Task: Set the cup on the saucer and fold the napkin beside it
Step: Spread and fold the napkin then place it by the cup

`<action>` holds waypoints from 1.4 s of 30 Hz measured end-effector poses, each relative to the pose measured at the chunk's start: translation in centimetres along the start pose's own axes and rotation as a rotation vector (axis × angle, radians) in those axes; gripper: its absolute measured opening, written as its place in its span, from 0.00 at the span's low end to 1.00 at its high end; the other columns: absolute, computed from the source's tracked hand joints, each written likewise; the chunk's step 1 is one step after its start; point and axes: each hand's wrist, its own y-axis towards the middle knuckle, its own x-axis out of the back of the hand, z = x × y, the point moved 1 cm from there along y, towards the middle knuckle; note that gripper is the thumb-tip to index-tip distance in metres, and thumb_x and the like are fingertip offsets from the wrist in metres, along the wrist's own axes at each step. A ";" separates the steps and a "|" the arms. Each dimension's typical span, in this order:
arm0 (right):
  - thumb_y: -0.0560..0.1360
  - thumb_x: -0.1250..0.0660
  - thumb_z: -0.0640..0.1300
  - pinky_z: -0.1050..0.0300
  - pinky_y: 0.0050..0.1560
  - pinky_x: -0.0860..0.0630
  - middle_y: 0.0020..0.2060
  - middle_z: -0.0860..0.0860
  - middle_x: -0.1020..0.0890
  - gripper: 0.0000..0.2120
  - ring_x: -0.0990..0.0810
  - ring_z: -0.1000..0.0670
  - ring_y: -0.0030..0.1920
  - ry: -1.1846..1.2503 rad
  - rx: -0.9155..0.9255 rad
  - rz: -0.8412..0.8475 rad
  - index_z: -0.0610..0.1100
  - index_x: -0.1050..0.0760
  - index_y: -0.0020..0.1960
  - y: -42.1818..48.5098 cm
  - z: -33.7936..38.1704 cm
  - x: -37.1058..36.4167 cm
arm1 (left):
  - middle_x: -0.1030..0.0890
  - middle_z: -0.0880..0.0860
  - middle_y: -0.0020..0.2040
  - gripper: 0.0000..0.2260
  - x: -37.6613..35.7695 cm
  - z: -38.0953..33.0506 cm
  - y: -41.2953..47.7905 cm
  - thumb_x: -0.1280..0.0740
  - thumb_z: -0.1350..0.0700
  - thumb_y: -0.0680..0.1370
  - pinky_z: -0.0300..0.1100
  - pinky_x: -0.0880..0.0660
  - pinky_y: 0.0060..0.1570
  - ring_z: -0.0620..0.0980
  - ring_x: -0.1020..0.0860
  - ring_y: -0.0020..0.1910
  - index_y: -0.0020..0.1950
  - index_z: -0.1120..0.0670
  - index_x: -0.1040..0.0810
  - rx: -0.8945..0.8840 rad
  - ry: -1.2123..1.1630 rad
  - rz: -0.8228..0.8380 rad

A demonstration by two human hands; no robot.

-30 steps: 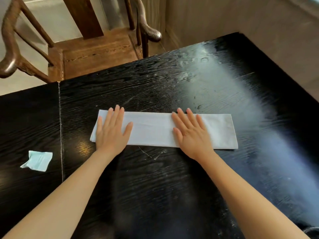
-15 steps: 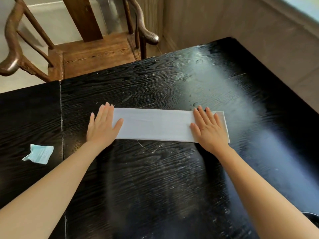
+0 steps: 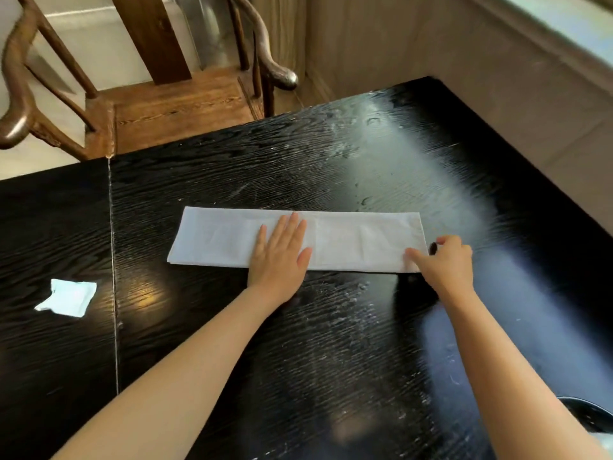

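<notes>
A white napkin (image 3: 348, 239) lies on the black table (image 3: 331, 343) as a long narrow strip, folded flat. My left hand (image 3: 280, 257) presses flat on the strip's middle, fingers together and pointing away from me. My right hand (image 3: 444, 260) is at the strip's right end, fingers curled, thumb and fingers pinching the near right corner. A dark round rim, perhaps the saucer (image 3: 587, 411), shows at the bottom right edge, mostly hidden by my right forearm. No cup is in view.
A small crumpled pale-blue paper (image 3: 68, 297) lies on the table's left leaf, past a seam (image 3: 112, 260). A wooden armchair (image 3: 159, 104) stands behind the table's far edge. A beige wall (image 3: 497, 78) runs along the right side.
My left hand slid from the napkin's left end to its middle. My right hand went from lying flat on the right end to pinching its corner.
</notes>
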 end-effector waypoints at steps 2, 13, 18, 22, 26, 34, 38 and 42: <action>0.69 0.27 0.46 0.54 0.48 0.30 0.58 0.39 0.24 0.28 0.24 0.41 0.54 0.113 -0.085 0.057 0.35 0.31 0.63 1.2 -0.4 0.2 | 0.61 0.49 0.78 0.25 -0.2 0.0 -0.1 0.57 0.47 0.82 0.50 0.64 0.74 0.45 0.61 0.76 0.77 0.51 0.60 -0.001 0.019 -0.015; 0.75 0.34 0.39 0.74 0.44 0.29 0.44 0.57 0.19 0.10 0.24 0.69 0.40 0.681 0.287 0.101 0.54 0.24 0.50 -2.9 1.9 -2.4 | 0.58 0.47 0.78 0.23 0.3 2.5 0.5 0.58 0.48 0.82 0.48 0.64 0.74 0.44 0.60 0.76 0.77 0.50 0.57 -0.016 -0.026 -0.023; 0.79 0.46 0.45 0.57 0.73 0.44 0.70 0.50 0.31 0.21 0.36 0.52 0.72 0.240 0.711 0.073 0.43 0.34 0.71 -4.7 3.4 -7.2 | 0.58 0.46 0.78 0.29 -0.3 2.9 0.5 0.68 0.44 0.76 0.51 0.63 0.74 0.43 0.60 0.76 0.77 0.49 0.58 -0.012 0.034 -0.065; 0.77 0.50 0.48 0.42 0.73 0.49 0.72 0.46 0.34 0.23 0.44 0.39 0.75 -0.113 0.829 0.133 0.49 0.35 0.71 -5.3 3.9 -9.6 | 0.58 0.47 0.78 0.31 -0.4 2.9 0.5 0.70 0.44 0.74 0.52 0.63 0.74 0.44 0.59 0.76 0.77 0.49 0.57 -0.012 0.032 -0.082; 0.77 0.51 0.50 0.36 0.71 0.45 0.71 0.46 0.31 0.23 0.39 0.39 0.73 -0.329 0.881 0.144 0.50 0.33 0.70 -5.3 3.9 -10.0 | 0.58 0.47 0.78 0.29 -0.5 3.0 0.5 0.68 0.45 0.75 0.52 0.63 0.73 0.44 0.59 0.76 0.77 0.49 0.58 -0.017 0.066 -0.090; 0.76 0.59 0.65 0.43 0.74 0.60 0.75 0.50 0.42 0.31 0.50 0.46 0.76 -0.535 0.938 0.242 0.53 0.43 0.74 -4.7 3.2 -9.7 | 0.56 0.48 0.78 0.30 -0.1 3.0 0.6 0.68 0.44 0.75 0.51 0.64 0.72 0.44 0.58 0.77 0.77 0.49 0.55 -0.002 0.019 -0.094; 0.76 0.61 0.61 0.46 0.75 0.51 0.74 0.50 0.38 0.31 0.44 0.47 0.76 -0.344 0.909 0.282 0.48 0.40 0.74 -4.2 4.1 -8.5 | 0.55 0.47 0.78 0.30 0.1 1.0 -0.1 0.68 0.44 0.75 0.49 0.64 0.74 0.43 0.59 0.76 0.77 0.49 0.54 -0.043 -0.086 -0.087; 0.77 0.51 0.49 0.46 0.73 0.44 0.72 0.47 0.33 0.25 0.37 0.44 0.73 -0.278 0.919 0.069 0.45 0.36 0.72 -2.4 6.0 -8.4 | 0.55 0.47 0.78 0.32 -0.4 0.7 -0.3 0.70 0.45 0.74 0.50 0.65 0.73 0.44 0.60 0.76 0.77 0.50 0.55 0.003 -0.058 -0.070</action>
